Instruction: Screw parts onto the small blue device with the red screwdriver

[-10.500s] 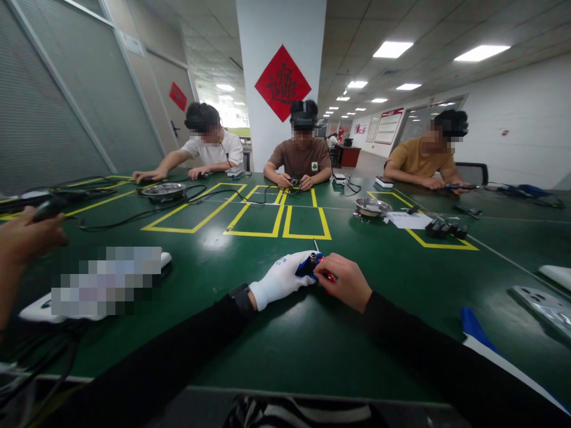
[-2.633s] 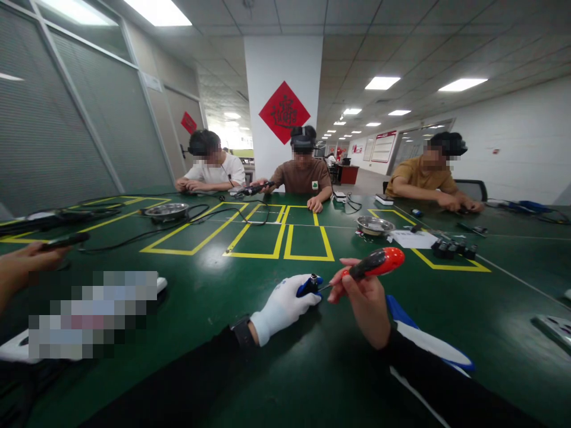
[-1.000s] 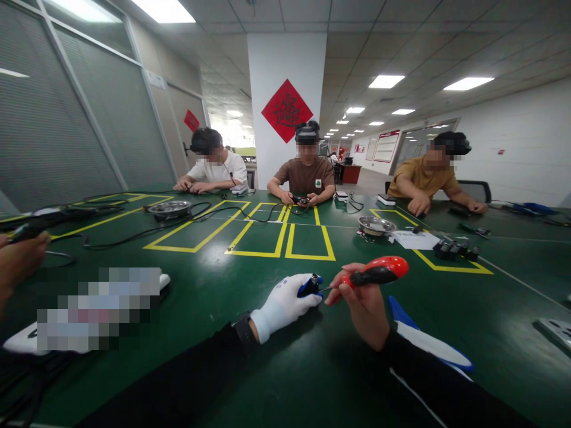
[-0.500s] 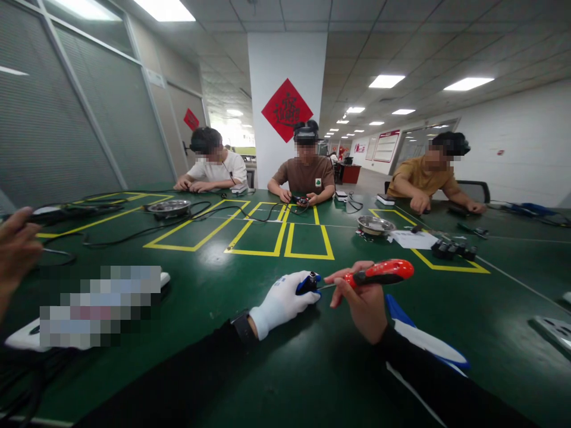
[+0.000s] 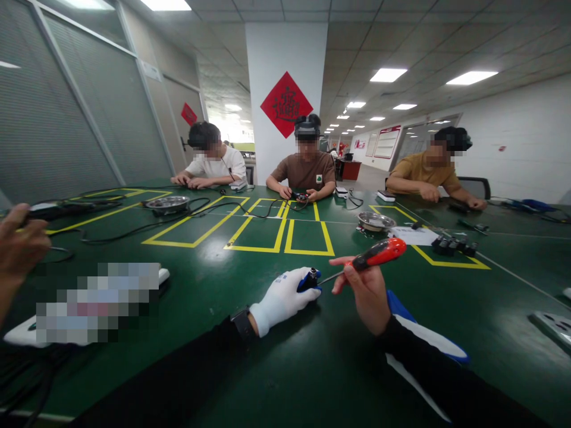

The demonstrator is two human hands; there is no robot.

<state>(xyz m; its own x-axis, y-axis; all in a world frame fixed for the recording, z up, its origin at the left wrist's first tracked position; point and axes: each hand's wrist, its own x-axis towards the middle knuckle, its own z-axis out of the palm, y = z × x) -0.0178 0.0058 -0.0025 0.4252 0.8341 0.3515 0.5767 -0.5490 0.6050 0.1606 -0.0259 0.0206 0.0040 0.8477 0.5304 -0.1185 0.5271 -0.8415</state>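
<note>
My left hand (image 5: pixel 285 300), in a white glove with blue fingertips, is closed around a small black part with a metal cylinder on top (image 5: pixel 313 276). Most of that part is hidden by the glove. Bare and closed, my right hand (image 5: pixel 366 294) grips a screwdriver (image 5: pixel 379 254) with a red and black handle. The screwdriver's shaft slants down to the left, and its tip is at the side of the black part; whether it touches, I cannot tell. Beside my right wrist lies a white and blue glove (image 5: pixel 428 339), partly under the forearm.
On the green table (image 5: pixel 214 279) stand metal bowls, one at the right (image 5: pixel 376 222) and one at the left (image 5: pixel 168 205). Several black parts (image 5: pixel 455 245) lie near white paper (image 5: pixel 414 235). A power strip (image 5: pixel 163 276) is at left, near another person's hand (image 5: pixel 22 244). Three people sit opposite.
The screwdriver's handle has tilted up, so its shaft now slopes more steeply toward the black part. My right fingers have shifted on the handle. My left hand stays nearly still.
</note>
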